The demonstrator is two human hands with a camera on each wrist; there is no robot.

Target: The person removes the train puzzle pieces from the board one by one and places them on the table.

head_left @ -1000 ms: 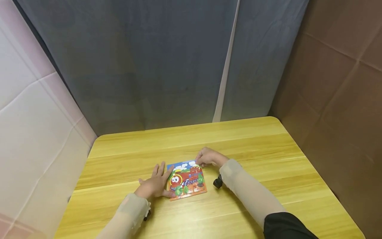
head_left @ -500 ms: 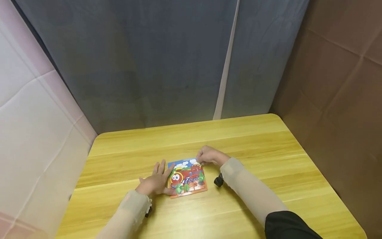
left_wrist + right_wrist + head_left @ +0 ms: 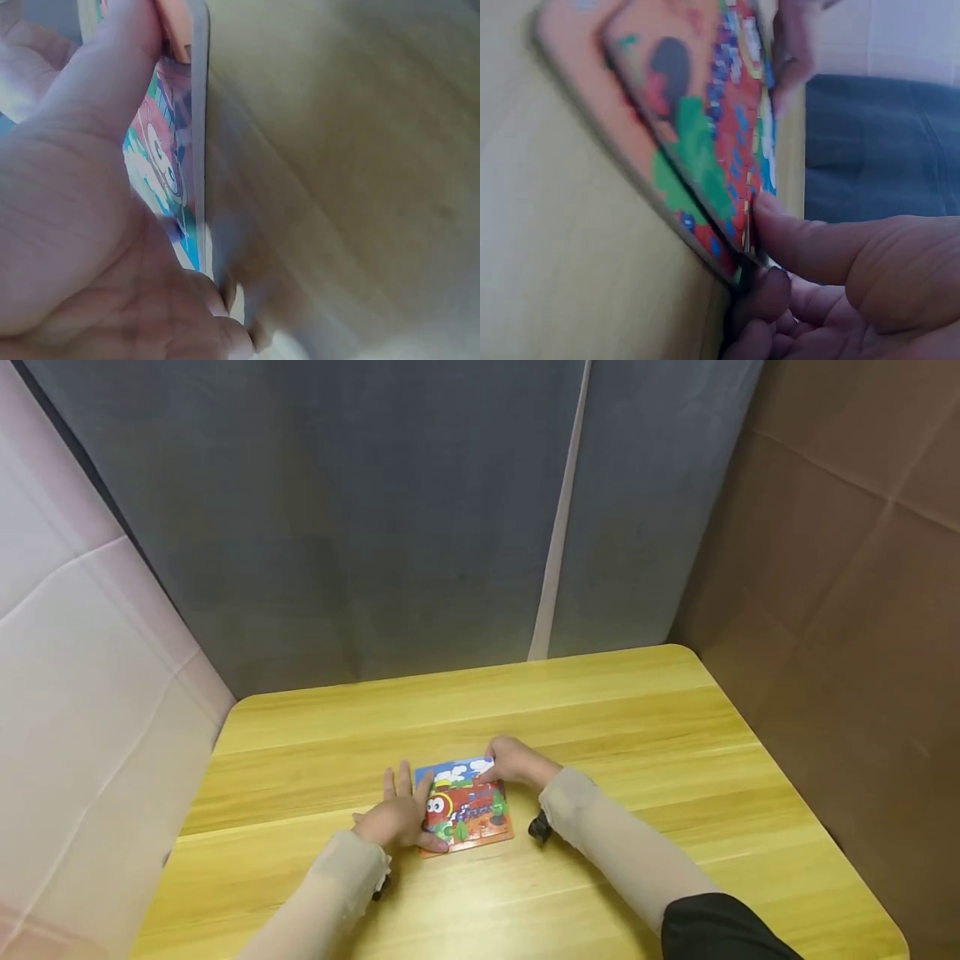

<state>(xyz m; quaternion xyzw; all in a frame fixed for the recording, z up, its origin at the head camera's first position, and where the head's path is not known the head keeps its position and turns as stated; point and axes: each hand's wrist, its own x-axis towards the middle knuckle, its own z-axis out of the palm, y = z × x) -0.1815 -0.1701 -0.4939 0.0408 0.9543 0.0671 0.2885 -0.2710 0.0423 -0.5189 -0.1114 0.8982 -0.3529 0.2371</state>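
Note:
A square jigsaw puzzle (image 3: pixel 467 817) with a red cartoon train, white clouds and green bushes lies on the wooden table. My left hand (image 3: pixel 397 822) spreads over its left side, thumb on the near left corner and index finger near the far left one. In the left wrist view, the palm stands beside the puzzle's edge (image 3: pixel 199 112). At the far right corner my right hand (image 3: pixel 516 762) pinches the puzzle. Its thumb (image 3: pixel 780 225) lies on the picture while the other fingers (image 3: pixel 761 307) curl at the edge. Between the raised picture layer and the orange border, a dark gap shows.
Wood-grain tabletop (image 3: pixel 600 718) surrounds the puzzle. A dark grey curtain (image 3: pixel 412 527) hangs behind the table, with a pale wall cloth (image 3: pixel 90 652) at left and a brown one (image 3: pixel 847 568) at right. A small black device (image 3: pixel 540 828) hangs under my right wrist.
My right hand has shifted slightly at the far right corner, and its thumb now reaches farther over the picture. The left hand stays spread on the puzzle's left side.

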